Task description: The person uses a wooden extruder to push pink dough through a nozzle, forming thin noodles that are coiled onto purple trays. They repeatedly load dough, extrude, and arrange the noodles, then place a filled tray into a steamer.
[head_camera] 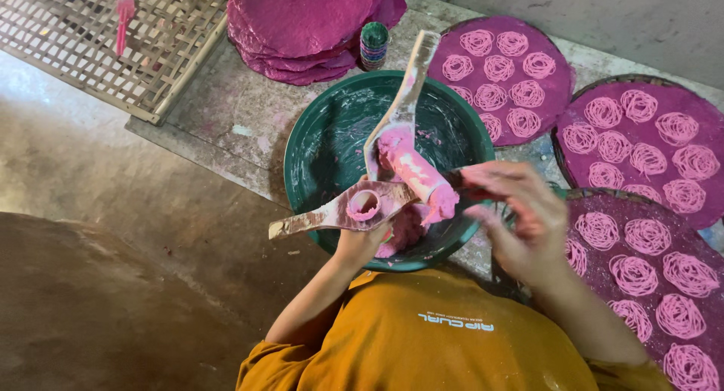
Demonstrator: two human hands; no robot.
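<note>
The fingers of the right hand (520, 217) were curled around the lower end of a pink dough roll (415, 172), though blur hid how tightly. The left hand (362, 240) gripped a two-armed wooden press (354, 206) from beneath, its fingers hidden. Both were held over the near rim of a green basin (317, 142) on the floor. Round trays of pink noodle coils (648, 142) lay at the basin's right edge, just beside it.
</note>
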